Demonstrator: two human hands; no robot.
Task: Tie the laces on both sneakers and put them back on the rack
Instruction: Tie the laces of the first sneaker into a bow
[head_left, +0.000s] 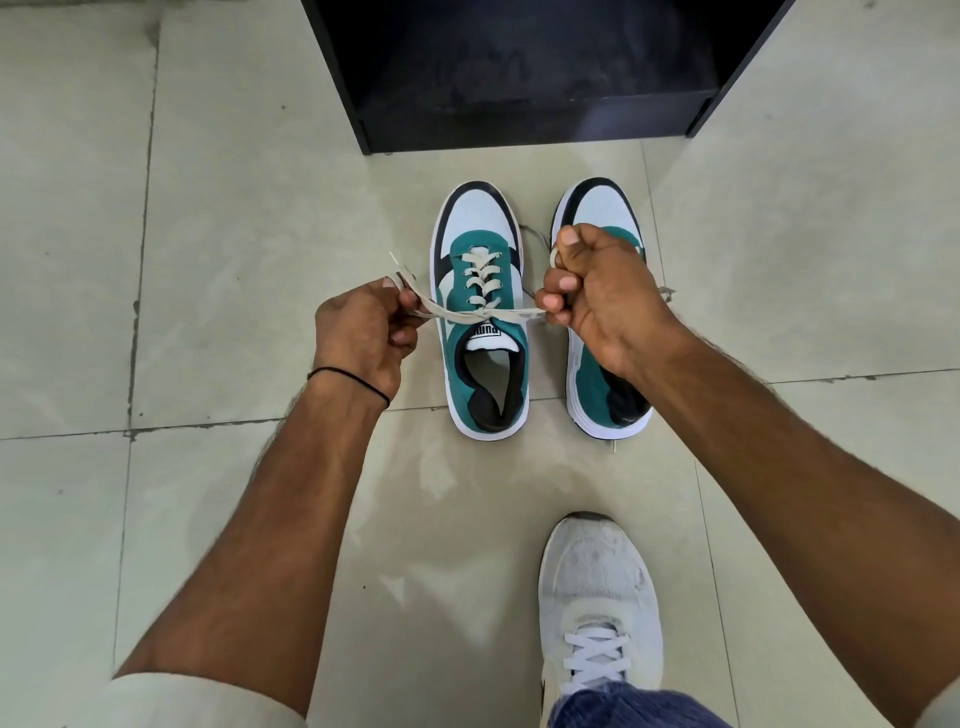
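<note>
Item: pair of teal, white and black sneakers (480, 312) on tiled floor (234, 208). Your left hand (361, 332) and right hand (597, 291) each pinch a cream lace end (447, 312), pulled taut apart.

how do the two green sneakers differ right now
The left sneaker is in full view, its lace pulled taut sideways between the left hand and right hand. The right sneaker is largely hidden under the right hand, with loose lace ends trailing on the floor. Both are teal, white and black, toes toward the black rack.
</note>
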